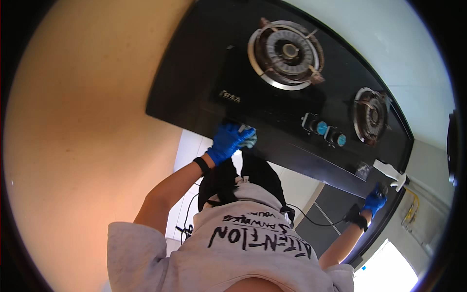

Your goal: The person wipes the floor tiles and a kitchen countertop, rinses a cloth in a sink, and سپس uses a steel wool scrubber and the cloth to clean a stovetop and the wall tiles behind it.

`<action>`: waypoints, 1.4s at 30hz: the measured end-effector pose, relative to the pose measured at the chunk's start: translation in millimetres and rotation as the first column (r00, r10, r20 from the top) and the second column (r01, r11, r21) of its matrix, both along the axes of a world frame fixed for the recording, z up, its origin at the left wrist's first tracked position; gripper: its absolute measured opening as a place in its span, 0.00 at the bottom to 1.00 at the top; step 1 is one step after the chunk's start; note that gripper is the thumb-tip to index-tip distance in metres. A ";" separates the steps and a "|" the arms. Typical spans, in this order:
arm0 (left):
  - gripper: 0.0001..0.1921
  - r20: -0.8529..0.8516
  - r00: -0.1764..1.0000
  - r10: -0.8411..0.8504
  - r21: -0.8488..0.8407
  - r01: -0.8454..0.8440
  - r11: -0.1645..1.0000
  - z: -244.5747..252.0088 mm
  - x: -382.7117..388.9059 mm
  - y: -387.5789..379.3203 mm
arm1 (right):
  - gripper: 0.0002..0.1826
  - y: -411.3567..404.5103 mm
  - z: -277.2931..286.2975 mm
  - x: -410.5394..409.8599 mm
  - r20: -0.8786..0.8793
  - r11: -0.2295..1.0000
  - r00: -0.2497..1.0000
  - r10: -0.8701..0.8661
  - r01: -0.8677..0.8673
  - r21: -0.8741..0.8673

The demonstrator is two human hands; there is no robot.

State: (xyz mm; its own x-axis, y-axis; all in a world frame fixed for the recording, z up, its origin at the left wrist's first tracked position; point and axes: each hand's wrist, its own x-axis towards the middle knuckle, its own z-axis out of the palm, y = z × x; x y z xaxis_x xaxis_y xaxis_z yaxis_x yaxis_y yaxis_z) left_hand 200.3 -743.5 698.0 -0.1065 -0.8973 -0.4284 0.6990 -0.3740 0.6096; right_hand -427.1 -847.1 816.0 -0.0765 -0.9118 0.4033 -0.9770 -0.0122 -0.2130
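Observation:
My left hand [228, 143], in a blue glove, is closed on a pale green cloth [249, 140] at the front edge of a black gas cooktop [197, 84]. A small grey piece shows by its fingers, too small to identify. Far to the right, my right hand [374, 202], also gloved in blue, grips a small dark, shiny object [382, 189] over the black counter. What that object is cannot be made out. Just beyond it lies a white trigger spray bottle [387, 169].
A large burner [290, 51] and a second burner [373, 115] with rusty pan supports sit on the cooktop. Two control knobs [321, 127] stand near the front. A beige wall [91, 109] rises at left. A black cable [317, 222] hangs by my right wrist.

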 end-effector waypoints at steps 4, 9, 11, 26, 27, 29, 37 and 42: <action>0.10 -0.151 0.891 -0.428 -0.118 0.413 0.903 5.2 -64.1 -32.0 | 0.12 -16.2 -2.6 16.6 0.343 0.999 0.939 -0.028 0.032 -0.005; 0.11 0.944 0.258 0.206 -0.330 0.745 0.579 -4.9 -37.0 -28.0 | 0.14 -39.5 49.0 118.9 0.218 0.989 0.965 0.143 -0.148 0.010; 0.14 0.966 0.150 0.210 -0.248 0.766 0.593 -25.2 -0.8 0.3 | 0.13 -52.6 77.0 135.2 0.197 0.990 0.970 0.142 -0.137 -0.041; 0.30 0.777 -0.589 -0.224 -0.008 -0.366 0.931 -17.8 185.6 -18.0 | 0.26 -157.6 167.3 246.9 0.962 0.810 0.150 0.230 -0.577 -0.103; 0.30 0.626 -0.779 -0.038 -0.211 -0.216 0.954 -24.3 188.9 -26.0 | 0.27 -147.9 173.6 280.1 0.952 0.801 0.188 0.242 -0.592 -0.087; 0.29 0.659 -0.749 0.069 -0.230 -0.113 0.967 -34.2 196.0 -44.0 | 0.27 -140.3 181.7 312.1 0.943 0.775 0.201 0.265 -0.626 -0.084; 0.23 0.891 0.051 0.450 -0.452 0.019 0.892 -20.8 213.8 -69.5 | 0.25 -116.0 173.7 447.4 0.899 0.787 0.376 0.225 -0.614 0.060; 0.24 0.076 0.879 0.472 0.055 -0.476 0.878 -28.1 200.3 36.0 | 0.26 -104.7 178.2 493.2 0.922 0.754 0.341 0.181 -0.650 0.093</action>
State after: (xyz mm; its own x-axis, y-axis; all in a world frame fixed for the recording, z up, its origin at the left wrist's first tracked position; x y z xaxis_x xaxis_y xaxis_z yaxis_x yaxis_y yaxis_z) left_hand 400.6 -707.5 669.9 0.3509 -0.8014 -0.4844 0.7673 -0.0504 0.6393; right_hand 66.1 -951.8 994.2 0.2932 -0.9561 -0.0041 -0.1808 -0.0512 -0.9822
